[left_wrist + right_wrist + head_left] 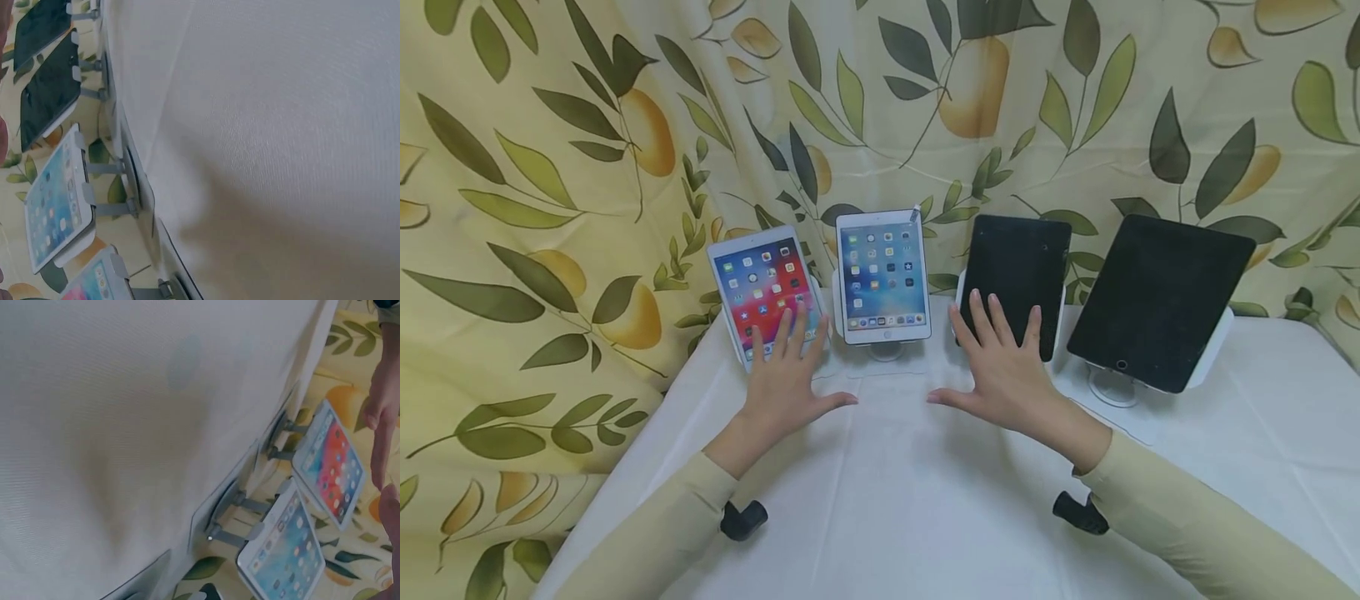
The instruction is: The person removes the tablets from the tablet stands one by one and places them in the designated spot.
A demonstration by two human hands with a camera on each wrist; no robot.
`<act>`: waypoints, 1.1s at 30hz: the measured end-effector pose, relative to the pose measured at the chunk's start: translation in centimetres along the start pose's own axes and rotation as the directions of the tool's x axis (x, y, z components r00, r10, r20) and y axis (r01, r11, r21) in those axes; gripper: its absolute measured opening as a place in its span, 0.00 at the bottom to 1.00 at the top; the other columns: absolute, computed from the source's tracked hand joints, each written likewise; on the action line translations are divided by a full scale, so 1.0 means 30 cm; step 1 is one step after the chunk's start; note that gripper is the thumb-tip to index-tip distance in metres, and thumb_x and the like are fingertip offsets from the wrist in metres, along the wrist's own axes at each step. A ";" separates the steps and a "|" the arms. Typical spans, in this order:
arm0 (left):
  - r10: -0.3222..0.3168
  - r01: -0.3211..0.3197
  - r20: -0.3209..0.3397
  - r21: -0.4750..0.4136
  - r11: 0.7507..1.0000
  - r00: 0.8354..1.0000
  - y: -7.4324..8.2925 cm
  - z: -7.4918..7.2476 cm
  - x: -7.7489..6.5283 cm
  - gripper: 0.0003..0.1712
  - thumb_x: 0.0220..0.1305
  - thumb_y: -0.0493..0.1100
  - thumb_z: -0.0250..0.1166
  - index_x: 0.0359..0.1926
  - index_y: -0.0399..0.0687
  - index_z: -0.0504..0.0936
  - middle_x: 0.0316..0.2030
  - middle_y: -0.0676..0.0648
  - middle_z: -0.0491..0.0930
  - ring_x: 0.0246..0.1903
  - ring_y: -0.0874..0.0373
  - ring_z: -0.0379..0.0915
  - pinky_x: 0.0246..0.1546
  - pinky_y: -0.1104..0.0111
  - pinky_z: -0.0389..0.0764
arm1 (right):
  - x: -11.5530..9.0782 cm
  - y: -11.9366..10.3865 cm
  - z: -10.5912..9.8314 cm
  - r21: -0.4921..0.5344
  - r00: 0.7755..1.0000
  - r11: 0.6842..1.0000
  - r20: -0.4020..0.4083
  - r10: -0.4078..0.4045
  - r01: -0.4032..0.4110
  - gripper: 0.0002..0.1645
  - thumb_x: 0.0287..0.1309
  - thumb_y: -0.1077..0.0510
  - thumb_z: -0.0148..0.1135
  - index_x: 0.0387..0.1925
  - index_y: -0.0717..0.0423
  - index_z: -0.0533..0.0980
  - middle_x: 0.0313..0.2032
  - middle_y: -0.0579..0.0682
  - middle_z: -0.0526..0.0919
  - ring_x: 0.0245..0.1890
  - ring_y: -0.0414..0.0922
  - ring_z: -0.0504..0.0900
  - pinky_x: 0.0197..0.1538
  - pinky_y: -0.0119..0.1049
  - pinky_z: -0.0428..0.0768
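Both hands are held up over the table with fingers spread and nothing in them. My left hand point(782, 383) overlaps the lower part of a white tablet point(752, 283) with a red and blue home screen. To its right, another white tablet point(886, 262) shows a blue home screen. My right hand point(1011, 379) covers the lower part of a black tablet point(1017, 254) whose screen is dark. Farther right stands a larger black tablet point(1165, 287), also dark. The right wrist view shows the left hand point(384, 419) apart from the lit tablets.
Each tablet leans on a stand, such as the round-based stand point(1112, 387) at the right. A white cloth point(895, 500) covers the table. Behind hangs a leaf-patterned curtain point(880, 158). Black wrist-worn devices point(743, 521) show beneath both sleeves.
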State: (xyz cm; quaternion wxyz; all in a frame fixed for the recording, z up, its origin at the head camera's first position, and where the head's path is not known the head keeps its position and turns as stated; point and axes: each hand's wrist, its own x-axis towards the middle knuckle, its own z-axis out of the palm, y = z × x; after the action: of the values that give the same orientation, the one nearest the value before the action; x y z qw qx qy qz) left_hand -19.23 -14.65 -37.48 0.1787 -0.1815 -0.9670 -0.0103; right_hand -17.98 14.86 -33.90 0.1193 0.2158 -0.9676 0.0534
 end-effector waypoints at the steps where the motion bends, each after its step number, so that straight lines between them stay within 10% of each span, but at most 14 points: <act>1: -0.007 0.007 0.000 -0.009 1.000 1.000 -0.004 -0.001 -0.001 0.65 0.44 0.78 0.60 0.75 0.53 0.44 0.74 0.40 0.44 0.72 0.41 0.35 0.64 0.35 0.39 | 0.007 -0.004 0.001 0.003 1.000 1.000 0.002 -0.002 0.002 0.68 0.42 0.22 0.59 0.73 0.54 0.45 0.73 0.64 0.41 0.72 0.63 0.39 0.61 0.71 0.24; 12: -0.123 0.122 -0.009 -0.079 0.989 0.992 -0.050 -0.018 0.000 0.66 0.45 0.75 0.61 0.74 0.47 0.43 0.74 0.38 0.39 0.72 0.40 0.33 0.64 0.35 0.37 | 0.077 -0.071 0.009 0.025 0.999 0.999 0.027 -0.028 0.027 0.67 0.44 0.21 0.55 0.74 0.53 0.44 0.73 0.62 0.38 0.72 0.62 0.35 0.61 0.70 0.23; 33: -0.377 0.339 -0.062 -0.324 0.883 0.924 -0.177 -0.043 0.002 0.67 0.47 0.67 0.67 0.74 0.46 0.37 0.74 0.37 0.35 0.72 0.38 0.32 0.67 0.40 0.41 | 0.181 -0.169 0.056 0.090 0.999 0.995 0.006 -0.044 0.044 0.65 0.47 0.23 0.55 0.74 0.54 0.43 0.73 0.63 0.39 0.72 0.62 0.38 0.67 0.64 0.32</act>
State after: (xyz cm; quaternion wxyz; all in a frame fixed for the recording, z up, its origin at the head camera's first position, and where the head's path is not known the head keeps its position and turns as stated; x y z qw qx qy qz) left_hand -20.72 -19.68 -36.01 0.2027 -0.0243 -0.9573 -0.2046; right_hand -20.92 7.84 -33.86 0.1066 0.2425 -0.9597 0.0933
